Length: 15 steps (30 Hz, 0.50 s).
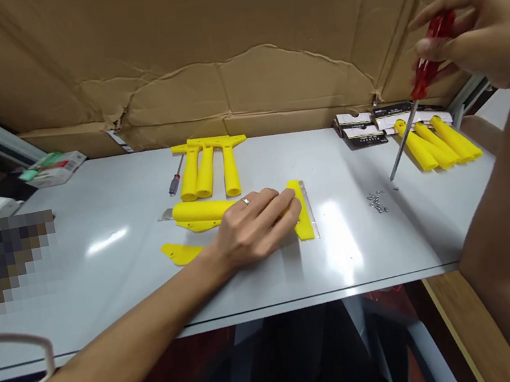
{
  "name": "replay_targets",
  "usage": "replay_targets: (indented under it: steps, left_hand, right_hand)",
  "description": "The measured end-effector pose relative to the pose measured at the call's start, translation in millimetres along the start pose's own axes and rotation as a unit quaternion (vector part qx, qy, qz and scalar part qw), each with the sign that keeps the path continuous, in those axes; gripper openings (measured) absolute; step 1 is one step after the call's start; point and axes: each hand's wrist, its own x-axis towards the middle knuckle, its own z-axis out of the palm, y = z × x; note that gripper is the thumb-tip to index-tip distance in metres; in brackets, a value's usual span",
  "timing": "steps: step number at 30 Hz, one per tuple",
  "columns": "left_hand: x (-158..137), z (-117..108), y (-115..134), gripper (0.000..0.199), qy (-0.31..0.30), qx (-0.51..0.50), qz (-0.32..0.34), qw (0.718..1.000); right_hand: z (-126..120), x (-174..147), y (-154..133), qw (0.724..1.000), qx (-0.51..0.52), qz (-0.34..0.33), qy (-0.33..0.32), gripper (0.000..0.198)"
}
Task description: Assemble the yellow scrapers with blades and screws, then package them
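Note:
My left hand (261, 224) is wrapped round a yellow scraper (301, 210) lying on the table, its wide head with a clear strip along the edge pointing right. In my right hand (478, 30) is a screwdriver (426, 58) with a red handle, held tilted, tip down. A small screw appears by its tip, and just left of that lies a little pile of small screws (376, 202). Behind my left hand rest a yellow handle (202, 211) with a metal blade end and a flat yellow piece (181, 253).
Several yellow scraper handles (205, 170) lie at the back, beside a small dark-handled screwdriver (175, 184). Packaged scrapers with yellow handles (444, 141) sit at the back right. Cardboard (236, 82) walls the far edge; a small box (56, 168) stands back left.

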Motion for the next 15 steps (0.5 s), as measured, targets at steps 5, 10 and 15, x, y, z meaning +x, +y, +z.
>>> replay_targets:
  steps: [5,10,15]
  left_hand:
    - [2,-4,-3,0.016,0.012,0.022,0.007,1.000]
    - [3,-9,-1,0.031,-0.025,0.035,0.017,0.999]
    - [6,-9,4,0.024,-0.028,-0.004,0.082,0.996]
  right_hand:
    - [22,21,27,0.999,-0.013,0.027,-0.032,0.049]
    - [17,20,34,0.998,0.025,0.052,-0.034,0.045]
    - [11,21,39,0.997,0.003,0.057,-0.043,0.036]
